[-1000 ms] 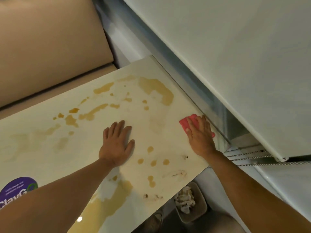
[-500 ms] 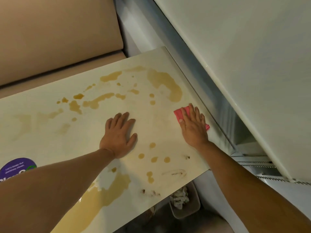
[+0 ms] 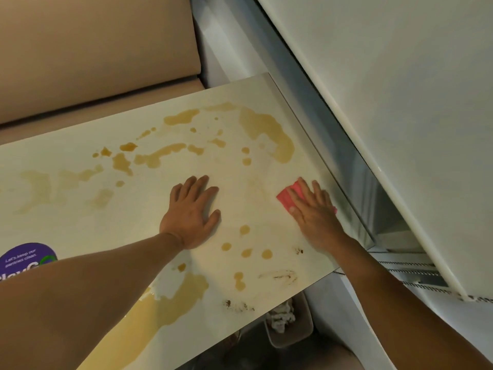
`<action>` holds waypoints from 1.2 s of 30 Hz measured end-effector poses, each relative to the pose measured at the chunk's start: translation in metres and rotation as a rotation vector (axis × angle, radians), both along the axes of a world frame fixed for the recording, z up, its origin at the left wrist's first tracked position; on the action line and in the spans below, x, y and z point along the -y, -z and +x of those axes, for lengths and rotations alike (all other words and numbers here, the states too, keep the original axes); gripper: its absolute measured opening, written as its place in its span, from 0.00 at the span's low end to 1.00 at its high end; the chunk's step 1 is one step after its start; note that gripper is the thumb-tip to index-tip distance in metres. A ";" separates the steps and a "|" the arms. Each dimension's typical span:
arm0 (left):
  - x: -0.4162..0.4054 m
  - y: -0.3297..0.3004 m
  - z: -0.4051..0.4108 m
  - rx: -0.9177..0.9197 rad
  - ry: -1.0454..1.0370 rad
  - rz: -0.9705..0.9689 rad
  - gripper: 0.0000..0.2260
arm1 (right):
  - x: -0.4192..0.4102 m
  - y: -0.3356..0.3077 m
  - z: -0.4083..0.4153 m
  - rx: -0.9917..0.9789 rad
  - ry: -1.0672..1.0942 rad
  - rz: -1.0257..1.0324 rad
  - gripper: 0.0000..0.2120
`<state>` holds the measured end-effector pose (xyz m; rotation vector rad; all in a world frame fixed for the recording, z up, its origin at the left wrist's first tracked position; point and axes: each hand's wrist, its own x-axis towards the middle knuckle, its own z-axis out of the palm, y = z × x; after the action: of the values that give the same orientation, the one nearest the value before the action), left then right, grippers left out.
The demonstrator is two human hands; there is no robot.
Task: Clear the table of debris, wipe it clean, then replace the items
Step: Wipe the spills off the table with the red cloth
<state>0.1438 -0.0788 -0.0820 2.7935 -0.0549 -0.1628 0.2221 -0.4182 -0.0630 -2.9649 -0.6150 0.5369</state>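
Pale table (image 3: pixel 80 217) blotched with brown spills (image 3: pixel 269 132), left hand (image 3: pixel 192 212) flat mid-table with fingers spread, right hand (image 3: pixel 313 209) pressing red cloth (image 3: pixel 285 197) flat near the right edge

Two bare arms reach forward, both hands palm down.

The left hand (image 3: pixel 191 212) lies flat with straight, slightly spread fingers and the thumb out to the side. The right hand (image 3: pixel 312 209) is flat too, fingers straight and pressing down, its forearm angling in from the lower right.
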 end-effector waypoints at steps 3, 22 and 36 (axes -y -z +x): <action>0.000 0.001 0.000 0.016 0.000 -0.008 0.25 | -0.029 0.000 0.016 0.004 0.172 0.029 0.26; -0.002 -0.001 0.000 0.005 0.003 -0.002 0.24 | -0.108 0.002 0.006 -0.035 0.059 0.035 0.28; -0.001 0.002 0.001 0.020 -0.011 -0.019 0.23 | -0.110 0.005 0.026 -0.032 -0.002 0.037 0.26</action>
<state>0.1448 -0.0776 -0.0841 2.7760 -0.0457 -0.1316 0.2485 -0.3087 -0.0684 -2.9161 -0.6188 0.5652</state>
